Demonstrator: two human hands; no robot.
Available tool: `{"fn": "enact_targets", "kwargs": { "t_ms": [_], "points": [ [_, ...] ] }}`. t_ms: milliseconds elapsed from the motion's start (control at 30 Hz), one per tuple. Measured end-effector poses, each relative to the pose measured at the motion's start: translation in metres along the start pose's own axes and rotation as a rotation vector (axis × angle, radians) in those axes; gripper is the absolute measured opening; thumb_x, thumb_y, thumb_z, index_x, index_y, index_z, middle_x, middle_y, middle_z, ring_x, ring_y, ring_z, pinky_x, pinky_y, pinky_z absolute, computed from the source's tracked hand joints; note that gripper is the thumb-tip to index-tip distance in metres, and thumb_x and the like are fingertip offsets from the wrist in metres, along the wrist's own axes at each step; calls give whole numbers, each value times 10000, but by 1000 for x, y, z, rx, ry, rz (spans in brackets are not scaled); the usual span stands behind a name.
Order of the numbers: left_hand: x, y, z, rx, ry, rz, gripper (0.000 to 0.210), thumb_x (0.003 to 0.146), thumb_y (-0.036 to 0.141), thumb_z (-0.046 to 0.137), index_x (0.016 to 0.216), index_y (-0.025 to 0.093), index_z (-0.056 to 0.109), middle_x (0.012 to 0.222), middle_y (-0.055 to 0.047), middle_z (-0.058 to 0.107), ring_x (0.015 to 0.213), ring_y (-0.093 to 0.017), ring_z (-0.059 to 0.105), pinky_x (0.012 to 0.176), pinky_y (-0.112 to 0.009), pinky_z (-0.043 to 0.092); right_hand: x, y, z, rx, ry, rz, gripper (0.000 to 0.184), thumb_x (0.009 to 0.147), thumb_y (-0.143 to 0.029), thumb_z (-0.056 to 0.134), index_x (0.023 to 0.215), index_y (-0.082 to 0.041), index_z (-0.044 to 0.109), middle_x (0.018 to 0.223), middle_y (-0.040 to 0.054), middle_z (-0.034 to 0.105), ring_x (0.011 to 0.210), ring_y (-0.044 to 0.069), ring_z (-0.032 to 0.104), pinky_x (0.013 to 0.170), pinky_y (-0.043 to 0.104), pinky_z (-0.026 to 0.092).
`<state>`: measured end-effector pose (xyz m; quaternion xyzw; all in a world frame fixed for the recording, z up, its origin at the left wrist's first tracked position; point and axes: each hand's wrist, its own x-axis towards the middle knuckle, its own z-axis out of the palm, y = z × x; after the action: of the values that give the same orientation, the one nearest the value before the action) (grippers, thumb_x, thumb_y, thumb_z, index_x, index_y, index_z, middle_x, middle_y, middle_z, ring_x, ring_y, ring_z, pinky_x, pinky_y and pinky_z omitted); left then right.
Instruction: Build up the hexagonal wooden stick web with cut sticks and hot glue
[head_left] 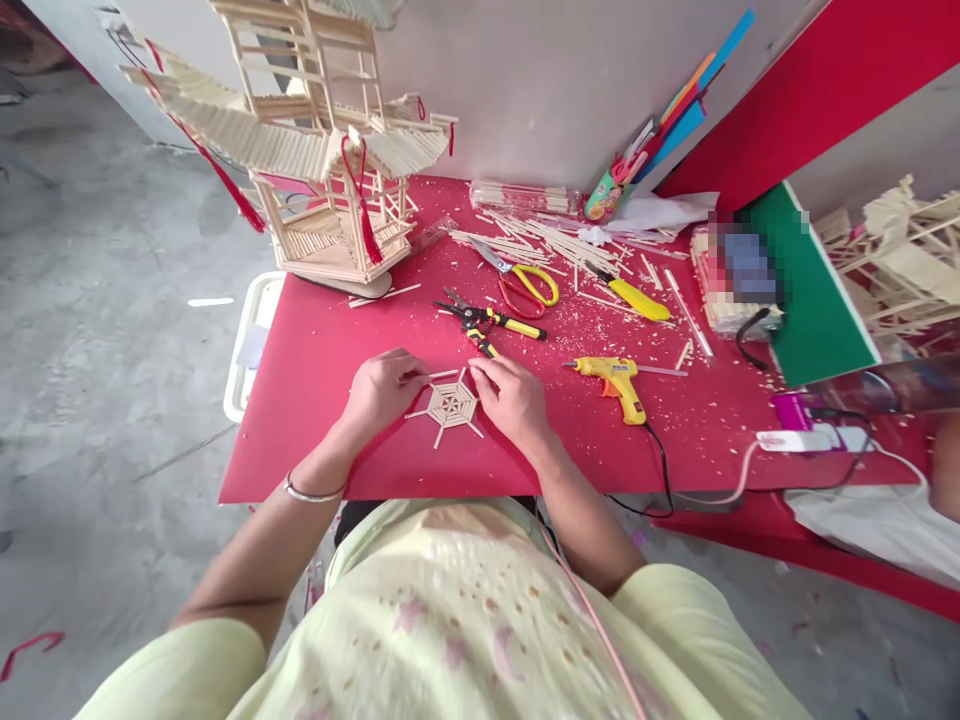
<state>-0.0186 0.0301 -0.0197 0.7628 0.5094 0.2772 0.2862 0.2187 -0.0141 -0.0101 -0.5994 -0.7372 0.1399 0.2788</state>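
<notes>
A small spider-web-shaped piece of thin wooden sticks [452, 405], six-sided with spokes that jut out, lies flat on the red tabletop between my hands. At its upper left, my left hand [384, 392] is closed, its thumb and finger pinching the end of a thin wooden stick [444, 374] held along the web's top side. My right hand [513, 402] rests at the upper right of the web, fingers pressed together near a spoke's tip; whatever they grip is hidden. Just beyond the fingers lie black-and-yellow pliers [517, 325].
Scissors [551, 283], a yellow utility knife [640, 299] and a yellow glue gun [616, 383] with a cord lie on the red table [300, 420]. Loose sticks [555, 243] are scattered behind. A stick-built pavilion [330, 150] stands at back left, a pen holder [606, 196] at back right.
</notes>
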Motion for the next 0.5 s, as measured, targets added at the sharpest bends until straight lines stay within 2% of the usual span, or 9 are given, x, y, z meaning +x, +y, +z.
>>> {"fn": "enact_targets", "kwargs": {
  "t_ms": [200, 500],
  "points": [
    [-10, 3, 3, 29, 28, 17, 210, 928, 260, 580, 894, 204, 779, 903, -70, 714, 810, -188, 666, 744, -293, 518, -14, 1, 16, -46, -35, 4, 354, 1080, -315, 456, 1311, -270, 721, 1153, 84, 760, 1082, 225, 691, 978, 329, 519],
    [-20, 7, 8, 123, 71, 17, 255, 1000, 320, 549, 940, 216, 774, 977, -71, 735, 863, -178, 685, 730, -269, 518, -16, 4, 23, -12, -38, 31, 372, 1087, -329, 432, 1322, -242, 708, 1136, 98, 750, 1067, 224, 702, 954, 317, 532]
  ]
}}
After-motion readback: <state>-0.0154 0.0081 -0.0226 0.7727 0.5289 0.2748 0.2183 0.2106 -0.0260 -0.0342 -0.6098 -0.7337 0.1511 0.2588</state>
